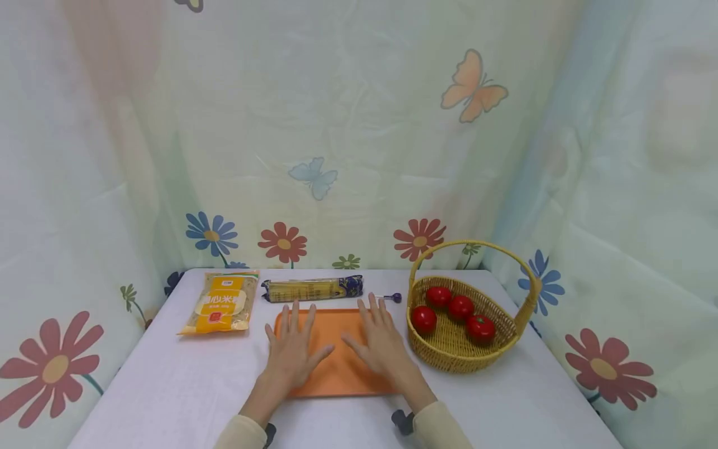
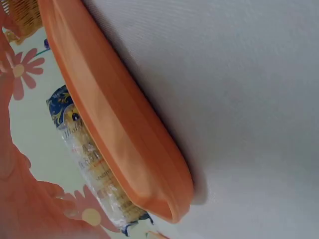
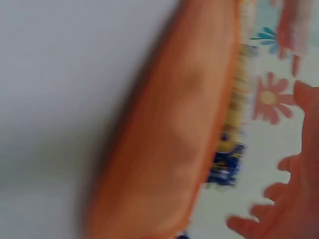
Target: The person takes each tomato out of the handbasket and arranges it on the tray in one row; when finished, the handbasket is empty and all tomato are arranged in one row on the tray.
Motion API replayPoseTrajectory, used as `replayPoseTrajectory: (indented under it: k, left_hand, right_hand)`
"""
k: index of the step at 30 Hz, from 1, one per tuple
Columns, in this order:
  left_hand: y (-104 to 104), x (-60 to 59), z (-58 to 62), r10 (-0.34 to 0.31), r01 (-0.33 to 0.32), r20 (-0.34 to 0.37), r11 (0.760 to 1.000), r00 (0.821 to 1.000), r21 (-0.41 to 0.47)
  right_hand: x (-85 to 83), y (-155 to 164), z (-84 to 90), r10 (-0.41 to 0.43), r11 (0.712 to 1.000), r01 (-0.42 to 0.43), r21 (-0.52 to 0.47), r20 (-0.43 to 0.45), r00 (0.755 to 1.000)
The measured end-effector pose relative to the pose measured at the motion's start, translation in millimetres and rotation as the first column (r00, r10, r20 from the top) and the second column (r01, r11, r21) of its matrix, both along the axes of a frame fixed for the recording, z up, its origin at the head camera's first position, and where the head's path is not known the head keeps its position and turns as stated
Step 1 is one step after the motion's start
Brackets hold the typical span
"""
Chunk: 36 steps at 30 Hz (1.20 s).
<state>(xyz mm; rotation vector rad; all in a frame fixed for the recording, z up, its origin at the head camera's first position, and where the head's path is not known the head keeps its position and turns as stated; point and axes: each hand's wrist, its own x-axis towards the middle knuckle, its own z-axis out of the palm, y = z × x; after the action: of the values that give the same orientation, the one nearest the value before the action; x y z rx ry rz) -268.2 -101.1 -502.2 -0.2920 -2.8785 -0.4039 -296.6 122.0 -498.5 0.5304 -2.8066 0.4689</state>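
Note:
An orange tray [image 1: 336, 377] lies on the white table in front of me. My left hand [image 1: 293, 352] rests flat on its left half, fingers spread and straight. My right hand [image 1: 381, 343] lies flat on its right half, fingers also straight. Neither hand holds anything. The left wrist view shows the tray's edge [image 2: 124, 134] from low down, with a long noodle packet [image 2: 89, 164] behind it. In the blurred right wrist view the tray [image 3: 169, 144] fills the middle and the same packet [image 3: 234, 124] lies beyond it.
A yellow food bag [image 1: 221, 302] lies at the back left. The long noodle packet [image 1: 313, 289] sits just behind the tray. A wicker basket [image 1: 468, 349] with several red tomatoes [image 1: 461, 307] stands to the right. A small purple item [image 1: 395, 297] lies by the basket. Flowered curtains enclose the table.

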Motion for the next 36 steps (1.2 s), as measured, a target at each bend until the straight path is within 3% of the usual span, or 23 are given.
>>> replayPoseTrajectory:
  k: [3, 5, 9, 13, 20, 24, 31, 36]
  left_hand:
    - [-10.7, 6.2, -1.2, -0.033, 0.029, 0.05, 0.997, 0.998, 0.065]
    - [-21.6, 11.5, -3.6, -0.064, 0.049, 0.12, 0.992, 0.991, 0.12]
    - [-45.4, 22.6, -8.2, -0.131, 0.045, 0.307, 0.961, 0.943, 0.271]
    - [-61.8, 30.1, -14.6, -0.188, 0.044, 0.379, 0.932, 0.906, 0.359]
    - [-73.6, 34.4, -23.4, -0.183, 0.011, 0.35, 0.897, 0.919, 0.441]
    - [-77.3, 37.2, -23.6, -0.181, -0.008, 0.385, 0.898, 0.905, 0.44]
    - [-79.2, 36.9, -23.8, -0.156, -0.016, 0.39, 0.916, 0.907, 0.401]
    - [-79.4, 36.4, -27.5, -0.151, -0.024, 0.396, 0.914, 0.906, 0.405]
  right_hand:
    - [5.8, 6.4, 34.0, 0.063, 0.993, -0.054, -0.101, 0.093, 0.994]
    - [8.0, 16.1, 58.0, 0.12, 0.984, -0.098, -0.147, 0.147, 0.982]
    - [3.5, 50.1, 97.6, 0.261, 0.953, -0.215, -0.211, 0.223, 0.939]
    - [-12.8, 92.6, 115.9, 0.318, 0.939, -0.252, -0.236, 0.309, 0.896]
    - [-52.5, 145.5, 97.0, 0.312, 0.927, -0.184, -0.326, 0.399, 0.862]
    - [-64.2, 159.0, 85.9, 0.316, 0.917, -0.152, -0.369, 0.44, 0.841]
    - [-76.0, 168.0, 76.6, 0.267, 0.946, -0.141, -0.293, 0.451, 0.852]
    - [-81.7, 169.6, 63.4, 0.221, 0.962, -0.112, -0.25, 0.47, 0.854]
